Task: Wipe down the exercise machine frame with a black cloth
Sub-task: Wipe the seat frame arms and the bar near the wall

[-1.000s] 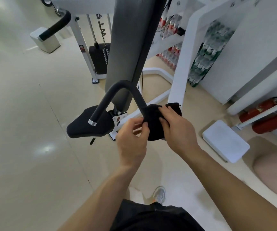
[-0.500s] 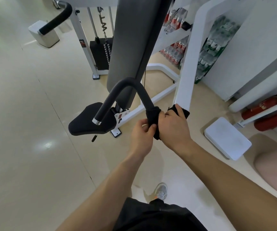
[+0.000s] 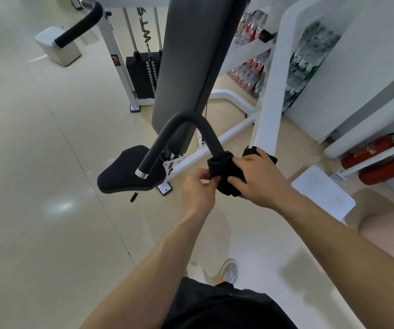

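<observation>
A black cloth (image 3: 222,166) is wrapped round the lower right end of the curved black padded handle (image 3: 179,122) of the white exercise machine frame (image 3: 269,96). My right hand (image 3: 260,179) grips the cloth from the right, fingers and thumb curled over it. My left hand (image 3: 198,188) pinches the cloth's left edge with thumb and fingertips. A corner of cloth sticks out behind my right hand against the white upright.
The black seat (image 3: 124,174) sits left of the handle, the grey back pad (image 3: 191,55) behind it. A weight stack (image 3: 143,77) stands at the back. Red fire extinguishers (image 3: 381,160) and a white box (image 3: 321,191) lie to the right, bottled drinks (image 3: 298,67) behind the frame.
Both hands and the cloth stay at the handle's end; the cloth has shifted a little along the bar and my left hand's pinch now sits lower on the cloth's edge.
</observation>
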`<state>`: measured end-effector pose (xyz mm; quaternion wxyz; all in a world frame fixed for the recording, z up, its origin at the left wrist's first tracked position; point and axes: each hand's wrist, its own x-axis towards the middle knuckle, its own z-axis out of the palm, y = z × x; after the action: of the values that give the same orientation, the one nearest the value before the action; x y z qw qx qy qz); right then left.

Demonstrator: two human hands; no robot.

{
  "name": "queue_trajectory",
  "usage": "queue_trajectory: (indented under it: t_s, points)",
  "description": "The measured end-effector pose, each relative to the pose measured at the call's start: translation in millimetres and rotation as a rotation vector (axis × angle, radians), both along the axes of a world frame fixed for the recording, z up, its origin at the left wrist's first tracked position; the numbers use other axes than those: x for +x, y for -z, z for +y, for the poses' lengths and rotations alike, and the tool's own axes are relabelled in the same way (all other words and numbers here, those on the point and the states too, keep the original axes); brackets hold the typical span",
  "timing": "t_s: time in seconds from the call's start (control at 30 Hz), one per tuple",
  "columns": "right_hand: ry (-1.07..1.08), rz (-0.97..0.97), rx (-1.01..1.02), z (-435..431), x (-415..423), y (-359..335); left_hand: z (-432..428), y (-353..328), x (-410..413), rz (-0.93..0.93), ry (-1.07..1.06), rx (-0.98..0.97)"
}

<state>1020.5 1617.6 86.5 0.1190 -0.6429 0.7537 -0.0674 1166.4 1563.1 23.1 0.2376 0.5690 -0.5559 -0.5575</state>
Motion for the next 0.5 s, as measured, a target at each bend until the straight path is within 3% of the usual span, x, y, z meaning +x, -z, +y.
queue_trajectory:
  t_s: [0.07,0.27,0.37,0.5]
  points:
    - [0.07,-0.07,-0.087,1,2,-1,3,-4,2,0.08,-0.002,0.027]
    - [0.016,0.196,0.056,-17,9,3,9,-21,3,0.313,-0.013,0.207]
    - [-0.118,0.313,0.12,-22,2,9,8,-23,1,0.304,-0.038,0.208]
    - [-0.047,0.239,0.106,-25,0,11,7,-16,-16,0.205,-0.061,0.184]
